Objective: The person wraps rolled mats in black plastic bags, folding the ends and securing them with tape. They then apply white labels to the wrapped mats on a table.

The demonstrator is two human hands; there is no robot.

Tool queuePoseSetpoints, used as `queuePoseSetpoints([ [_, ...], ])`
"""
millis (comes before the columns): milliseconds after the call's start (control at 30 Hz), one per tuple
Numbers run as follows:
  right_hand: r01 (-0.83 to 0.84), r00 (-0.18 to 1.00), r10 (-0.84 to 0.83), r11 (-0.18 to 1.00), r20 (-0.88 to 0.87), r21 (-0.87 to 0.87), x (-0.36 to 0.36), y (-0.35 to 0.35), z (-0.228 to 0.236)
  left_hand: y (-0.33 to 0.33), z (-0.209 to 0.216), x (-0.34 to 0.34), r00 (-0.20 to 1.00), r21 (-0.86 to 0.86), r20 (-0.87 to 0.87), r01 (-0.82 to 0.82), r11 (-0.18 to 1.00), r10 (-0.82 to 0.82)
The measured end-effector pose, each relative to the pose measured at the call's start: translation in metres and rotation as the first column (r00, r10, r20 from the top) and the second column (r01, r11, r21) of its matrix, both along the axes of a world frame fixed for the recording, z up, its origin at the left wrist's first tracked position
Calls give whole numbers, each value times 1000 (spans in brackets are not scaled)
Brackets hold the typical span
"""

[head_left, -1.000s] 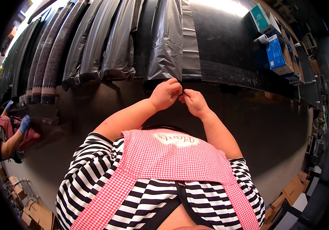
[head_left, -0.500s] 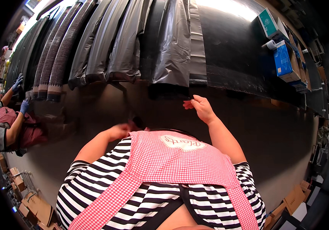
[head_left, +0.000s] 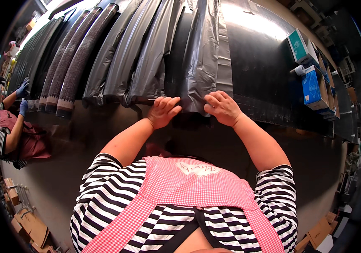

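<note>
In front of me a long roll in shiny grey plastic wrap [head_left: 201, 59] lies on the black table, its dark end hanging over the near edge. My left hand [head_left: 163, 112] is at the left side of that end, fingers curled and closed on the wrap's edge. On the other side my right hand [head_left: 223, 109] has its fingers bent over the wrap and closed on it. Both thumbs are mostly hidden. To the left lie several more grey plastic-wrapped rolls [head_left: 151, 55], the closest one just beside my left hand.
Brown-grey woven rolls [head_left: 81, 63] lie farther left, near a co-worker's gloved hands [head_left: 23, 97]. On the black table [head_left: 260, 76] at the right stand a green box [head_left: 300, 45], a blue box [head_left: 314, 87] and a small white roll [head_left: 299, 70]. Cardboard [head_left: 33, 225] is at the lower left.
My left hand has come up from beside the apron to the roll's left side. My right hand has moved up from the end's lower corner onto the wrap. The view has shifted slightly.
</note>
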State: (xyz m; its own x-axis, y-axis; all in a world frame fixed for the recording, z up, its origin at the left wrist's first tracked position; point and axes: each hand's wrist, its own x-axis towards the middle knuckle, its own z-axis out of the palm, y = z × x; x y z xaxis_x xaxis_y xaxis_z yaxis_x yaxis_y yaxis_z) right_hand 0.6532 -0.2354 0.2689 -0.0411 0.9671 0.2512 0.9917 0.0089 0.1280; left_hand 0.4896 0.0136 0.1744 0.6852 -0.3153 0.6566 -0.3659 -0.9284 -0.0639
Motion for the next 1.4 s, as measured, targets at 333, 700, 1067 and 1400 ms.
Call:
queuePoseSetpoints([
  [333, -150, 988, 146, 983, -48, -109, 13, -10, -8, 11, 1, 25, 967, -31, -29, 252, 967, -253],
  [700, 62, 865, -46, 998, -499, 17, 20, -18, -22, 13, 69, 61, 717, -189, -554, 387, 903, -423],
  [1067, 724, -541, 451, 680, -710, -119, 1, 11, -89, 7, 47, 81, 656, -793, -419, -601, -99, -628],
  [1400, 863, -320, 131, 449, -938, -232, -3, 19, -103, -22, 13, 84, 978, -942, -125, -169, -289, -165],
])
